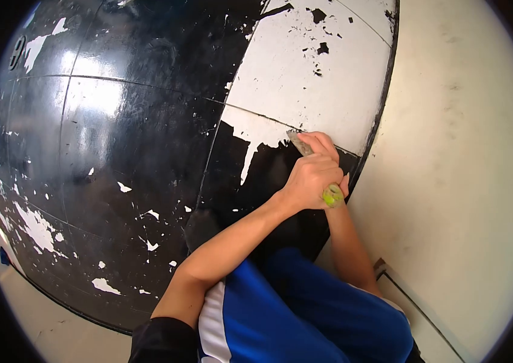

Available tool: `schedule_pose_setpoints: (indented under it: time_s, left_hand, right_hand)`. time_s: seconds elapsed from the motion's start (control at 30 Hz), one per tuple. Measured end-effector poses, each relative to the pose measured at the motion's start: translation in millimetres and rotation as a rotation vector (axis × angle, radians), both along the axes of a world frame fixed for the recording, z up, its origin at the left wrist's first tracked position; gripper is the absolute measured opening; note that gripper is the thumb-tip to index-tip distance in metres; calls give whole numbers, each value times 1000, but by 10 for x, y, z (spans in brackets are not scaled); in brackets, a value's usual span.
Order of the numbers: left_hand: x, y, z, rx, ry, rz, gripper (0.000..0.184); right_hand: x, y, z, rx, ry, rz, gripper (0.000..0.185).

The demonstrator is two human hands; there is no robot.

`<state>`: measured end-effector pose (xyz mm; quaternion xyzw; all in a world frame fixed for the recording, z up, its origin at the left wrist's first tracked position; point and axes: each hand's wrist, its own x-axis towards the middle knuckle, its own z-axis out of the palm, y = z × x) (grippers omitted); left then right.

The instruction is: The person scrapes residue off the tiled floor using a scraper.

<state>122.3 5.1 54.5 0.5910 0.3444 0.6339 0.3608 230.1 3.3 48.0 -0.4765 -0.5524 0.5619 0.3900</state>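
Note:
A scraper with a flat, dirty metal blade (298,144) and a yellow-green handle end (332,195) is held low against the tiled floor. My left hand (312,181) is closed around its handle. Fingers of my right hand (324,145) are bent over the scraper near the blade, while most of that hand is hidden behind the left. The blade tip meets the ragged border between a black coating (268,172) and the bare white tile (311,78), close to a joint line.
Glossy black floor (147,139) with chipped white spots spreads to the left. Dark flakes (323,48) lie on the white tile. A cream wall (444,151) rises along the right side. My knees in blue trousers (329,302) are just below my hands.

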Motion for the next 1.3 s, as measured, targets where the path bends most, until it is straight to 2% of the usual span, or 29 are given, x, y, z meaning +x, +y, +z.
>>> schedule_pose_setpoints:
  time_s: [0.33, 0.43, 0.5, 0.53, 0.6, 0.67, 0.7, 0.8, 0.87, 0.9, 0.97, 1.13, 1.2, 1.3]
  left_hand:
    - [38, 5, -2, -56, 23, -6, 26]
    - [-42, -4, 62, -38, 2, -38, 27]
    - [-109, -26, 157, 5, -41, -40, 27]
    - [-103, -22, 116, -15, -12, -65, 21]
    - [-73, -22, 1, -55, 43, -123, 13]
    - [-109, 18, 114, -38, 2, -97, 19]
    - [-120, 21, 155, -32, -20, -83, 24]
    - [-84, -99, -68, -31, 24, -173, 21]
    - [-143, -68, -3, -47, 125, -234, 15]
    - [-159, -48, 41, -59, 186, -268, 14]
    - [-112, -53, 1, -43, 120, -233, 10]
    - [-69, -91, -95, -16, -15, -166, 12]
    - [-112, -33, -53, -4, -49, -178, 23]
    - [-93, 49, -53, -2, -55, -167, 23]
  right_hand:
    - [16, -18, -84, 6, 40, -53, 119]
    - [-41, -96, -37, 59, -67, -97, 114]
    - [99, -66, -86, 84, -156, 46, 112]
    - [127, -55, -78, 93, -202, 114, 113]
    - [9, -127, -144, 53, -63, -79, 108]
    - [10, -156, -171, 28, 13, -132, 106]
    - [83, -209, -205, 17, 20, -90, 107]
    - [86, -209, -217, 153, -146, -54, 103]
    - [20, -204, -203, 157, -140, -103, 100]
    - [-21, -211, -192, 91, -51, -154, 99]
    - [-51, -194, -148, 51, -43, -185, 97]
    - [-38, -170, -78, 144, -338, -92, 95]
    - [-22, -150, -89, 137, -273, -105, 94]
    - [-9, -109, -111, 113, -178, -110, 94]
